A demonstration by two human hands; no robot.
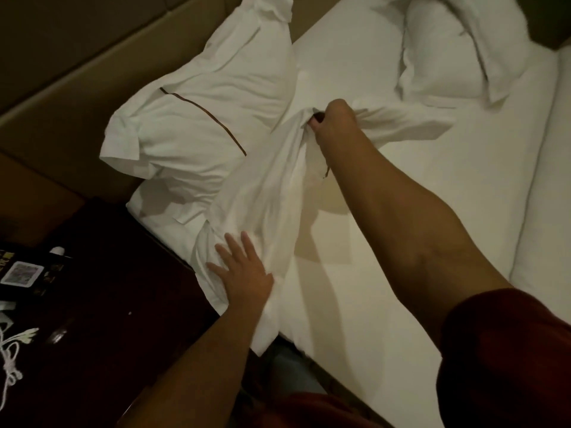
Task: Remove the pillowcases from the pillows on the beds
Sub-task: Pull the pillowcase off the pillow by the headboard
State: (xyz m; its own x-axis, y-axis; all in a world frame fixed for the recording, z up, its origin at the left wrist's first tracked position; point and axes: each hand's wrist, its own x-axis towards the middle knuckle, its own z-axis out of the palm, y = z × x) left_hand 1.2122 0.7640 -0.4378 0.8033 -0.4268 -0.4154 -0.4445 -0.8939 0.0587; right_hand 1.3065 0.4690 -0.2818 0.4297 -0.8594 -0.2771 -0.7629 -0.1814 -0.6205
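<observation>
Right hand (332,125) reaches out over the bed (432,211), fingers curled tight round a bunched fold of the white pillowcase (262,196). Left hand (244,273) lies flat, fingers spread and straight, pressing the near end of the same cloth at the mattress edge beside the dark nightstand (108,288). Long axis of the cloth runs from left hand up to right. 1 pillow with brown piping (191,128) lies just left of the grip; 1 more pillow (448,57) far right. Likely next: pull away from the pinned end.
</observation>
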